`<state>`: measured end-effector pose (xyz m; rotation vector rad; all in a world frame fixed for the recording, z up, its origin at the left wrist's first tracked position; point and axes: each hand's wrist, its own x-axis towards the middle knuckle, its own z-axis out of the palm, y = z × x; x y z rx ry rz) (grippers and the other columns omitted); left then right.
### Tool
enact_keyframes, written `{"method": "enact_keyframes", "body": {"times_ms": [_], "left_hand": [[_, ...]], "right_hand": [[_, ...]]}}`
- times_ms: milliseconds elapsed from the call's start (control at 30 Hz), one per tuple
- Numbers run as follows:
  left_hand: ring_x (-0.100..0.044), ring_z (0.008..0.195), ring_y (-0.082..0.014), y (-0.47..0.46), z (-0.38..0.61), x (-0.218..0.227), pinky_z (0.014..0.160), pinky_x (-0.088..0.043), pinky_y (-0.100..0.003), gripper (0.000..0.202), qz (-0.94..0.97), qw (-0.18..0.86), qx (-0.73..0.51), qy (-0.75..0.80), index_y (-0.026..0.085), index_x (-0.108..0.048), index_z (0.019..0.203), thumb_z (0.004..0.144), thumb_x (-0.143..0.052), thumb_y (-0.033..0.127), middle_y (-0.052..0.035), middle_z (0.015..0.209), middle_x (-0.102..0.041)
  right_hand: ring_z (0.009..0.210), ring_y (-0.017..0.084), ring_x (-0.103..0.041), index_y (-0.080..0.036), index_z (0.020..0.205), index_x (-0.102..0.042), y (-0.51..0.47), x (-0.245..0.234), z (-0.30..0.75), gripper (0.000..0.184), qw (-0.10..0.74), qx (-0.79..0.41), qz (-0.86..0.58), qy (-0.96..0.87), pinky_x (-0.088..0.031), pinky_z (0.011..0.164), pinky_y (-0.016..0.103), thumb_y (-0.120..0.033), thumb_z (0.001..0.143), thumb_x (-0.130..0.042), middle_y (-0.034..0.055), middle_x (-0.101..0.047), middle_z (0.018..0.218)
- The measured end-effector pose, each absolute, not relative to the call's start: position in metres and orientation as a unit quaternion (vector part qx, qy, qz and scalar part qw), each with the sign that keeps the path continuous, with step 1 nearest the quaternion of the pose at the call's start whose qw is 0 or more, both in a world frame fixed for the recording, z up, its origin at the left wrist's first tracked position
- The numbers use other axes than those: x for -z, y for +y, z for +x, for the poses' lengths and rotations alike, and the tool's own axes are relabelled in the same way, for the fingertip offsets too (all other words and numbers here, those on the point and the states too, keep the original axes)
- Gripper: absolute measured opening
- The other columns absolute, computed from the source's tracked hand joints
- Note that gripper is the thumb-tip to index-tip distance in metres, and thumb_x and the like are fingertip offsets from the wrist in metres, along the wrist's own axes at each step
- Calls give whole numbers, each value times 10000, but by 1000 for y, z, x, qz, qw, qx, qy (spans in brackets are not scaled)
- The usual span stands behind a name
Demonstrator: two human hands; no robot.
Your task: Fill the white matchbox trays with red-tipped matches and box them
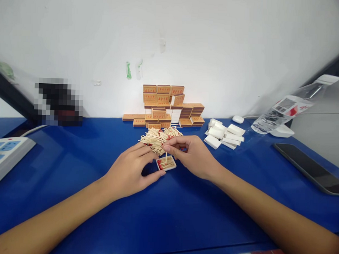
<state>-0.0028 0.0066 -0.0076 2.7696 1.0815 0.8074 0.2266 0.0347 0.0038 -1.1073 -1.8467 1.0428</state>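
Note:
A small white matchbox tray (170,167) lies on the blue table, partly filled with red-tipped matches lying side by side. My left hand (133,171) curves around its left end, thumb at the near edge and fingers at the far edge, holding it. Over the tray, my right hand (194,155) pinches a matchstick (166,158) between thumb and forefinger. That match stands upright, its lower end down among the matches in the tray. Just behind both hands spreads a heap of loose matches (154,138), partly covered by my fingers.
Stacked orange matchboxes (163,98) stand against the wall behind the heap. White empty trays (218,132) are piled to the right, near a leaning plastic bottle (287,107) and a white earphone case (238,119). A phone (309,167) lies far right, a power strip (11,155) far left.

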Motion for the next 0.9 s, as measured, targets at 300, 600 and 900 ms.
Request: {"method": "enact_keyframes", "body": {"times_ms": [300, 600, 900], "left_hand": [[-603, 854, -229, 7, -2, 3, 795, -522, -392, 231, 872, 16, -313, 377, 175, -715, 1036, 973, -720, 397, -50, 885, -714], [-590, 857, -219, 9, -4, 3, 792, -521, -386, 216, 862, 24, -325, 389, 177, -702, 1007, 982, -717, 391, -49, 898, -716], [-639, 927, -238, 4, -2, 6, 853, -561, -411, 279, 915, 119, -226, 313, 221, -745, 1154, 943, -755, 404, -68, 988, -691]], "right_hand": [[802, 189, -693, -218, 1012, -734, 27, 6, 217, 235, 460, -423, -441, -644, -528, 706, 331, -419, 892, -750, 56, -784, 925], [676, 155, -563, -221, 961, -767, 34, -3, 232, 159, 427, -260, -470, -728, -452, 633, 308, -316, 912, -648, 24, -690, 836], [741, 207, -657, -197, 802, -753, 78, -13, 282, 107, 197, -129, -620, -749, -438, 661, 334, -259, 863, -693, 68, -774, 831]]}}
